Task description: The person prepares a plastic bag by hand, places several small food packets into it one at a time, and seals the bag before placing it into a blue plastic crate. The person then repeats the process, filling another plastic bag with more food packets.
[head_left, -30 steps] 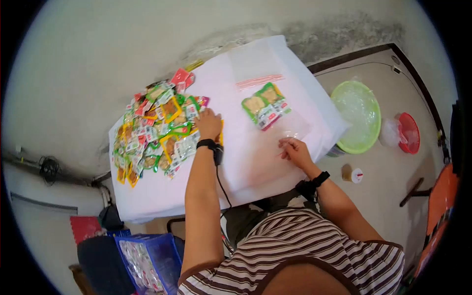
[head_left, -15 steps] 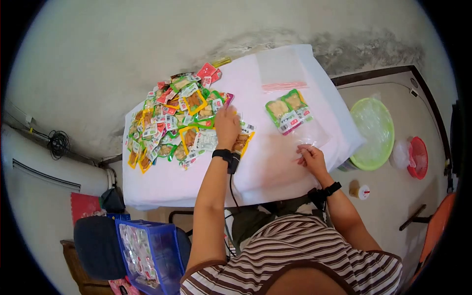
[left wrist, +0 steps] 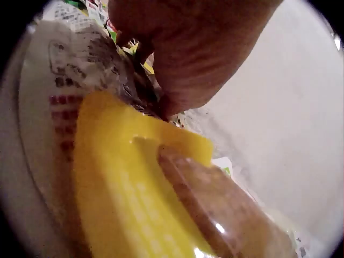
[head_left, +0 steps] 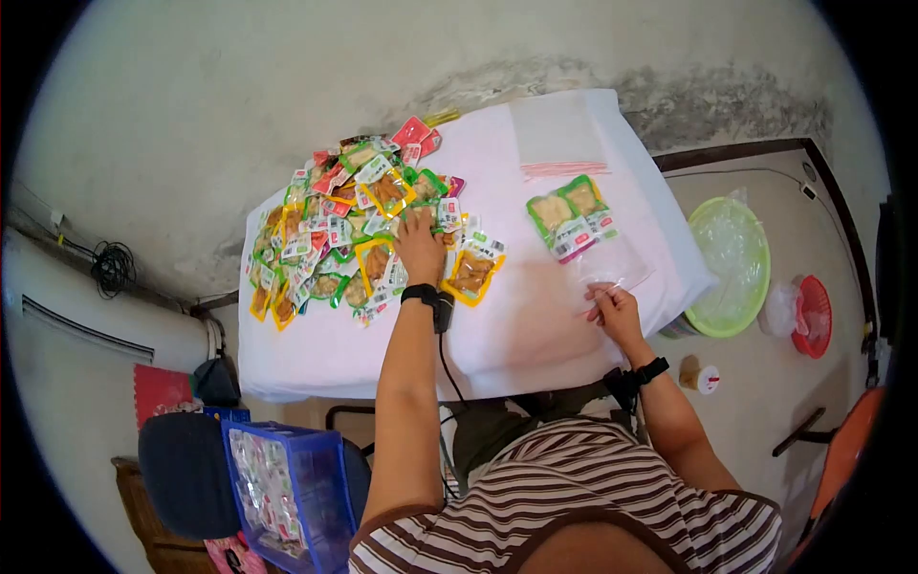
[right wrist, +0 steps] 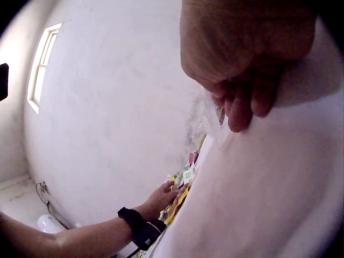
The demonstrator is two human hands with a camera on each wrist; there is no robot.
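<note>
My left hand (head_left: 421, 251) reaches over a heap of snack packets (head_left: 325, 230), its fingertips touching the ones at the heap's right side. A yellow-edged packet (head_left: 473, 273) with brown food lies right beside that hand, and its yellow border (left wrist: 140, 161) fills the front of the left wrist view. On the right, my right hand (head_left: 615, 314) pinches the near edge of a clear plastic bag (head_left: 612, 263). Two green-edged packets (head_left: 569, 218) lie side by side at the bag's far end. In the right wrist view, the curled fingers (right wrist: 240, 114) partly hide the bag edge.
Flat clear bags with red zip strips (head_left: 559, 134) lie at the back of the white-covered table (head_left: 535, 344). A green tub (head_left: 732, 268) and a red basket (head_left: 813, 316) stand on the floor at right. A blue crate (head_left: 287, 488) of packets sits at lower left.
The head view has shifted, so the table appears farther right. My left hand has moved left off the yellow-edged packet, which now shows uncovered. The right hand keeps its pinch on the bag.
</note>
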